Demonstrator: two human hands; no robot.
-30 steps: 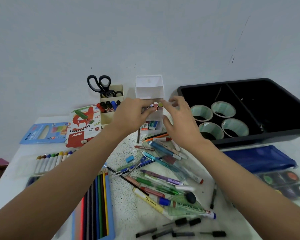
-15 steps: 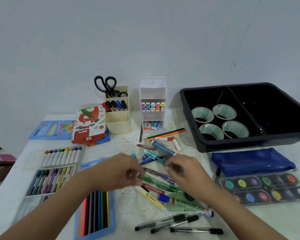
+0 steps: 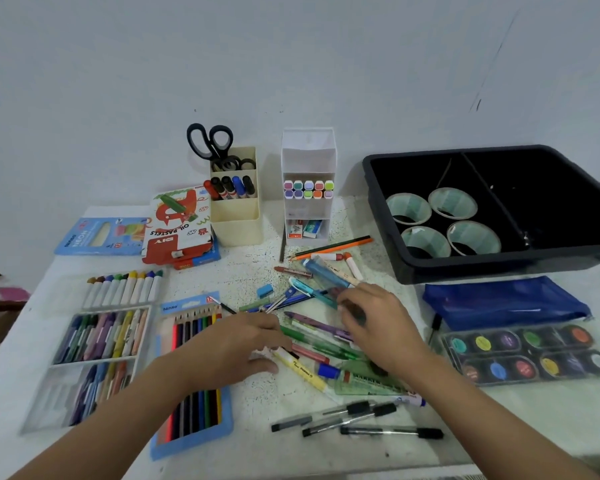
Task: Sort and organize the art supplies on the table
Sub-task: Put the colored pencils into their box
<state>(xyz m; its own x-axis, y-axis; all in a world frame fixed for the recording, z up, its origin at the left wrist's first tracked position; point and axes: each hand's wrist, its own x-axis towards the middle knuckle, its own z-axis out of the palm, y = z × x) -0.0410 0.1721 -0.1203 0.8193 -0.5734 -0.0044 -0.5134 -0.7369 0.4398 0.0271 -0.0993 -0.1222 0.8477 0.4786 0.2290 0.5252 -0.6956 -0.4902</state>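
A loose pile of pens and markers (image 3: 321, 329) lies in the middle of the white table. My left hand (image 3: 238, 346) rests palm down on the pile's left edge, fingertips touching the pens, thumb spread beside a yellow marker (image 3: 302, 371). My right hand (image 3: 378, 325) is on the pile's right side, its fingers curled over a dark pen there. A white tiered organizer (image 3: 308, 157) at the back holds pastel highlighters and erasers. Beside it a beige holder (image 3: 236, 221) contains markers and black scissors (image 3: 210, 140).
A black tray (image 3: 499, 268) with several tape rolls (image 3: 409, 209) stands at the back right. A blue pouch (image 3: 499, 303) and a watercolour palette (image 3: 527, 355) lie right. Coloured pencils (image 3: 194, 417), crayon trays (image 3: 94, 341) and an oil pastels box (image 3: 177, 226) lie left. Three black pens (image 3: 357, 420) lie in front.
Both hands left the white organizer and came down onto the pile of pens. My view has tilted down and shows more of the table.
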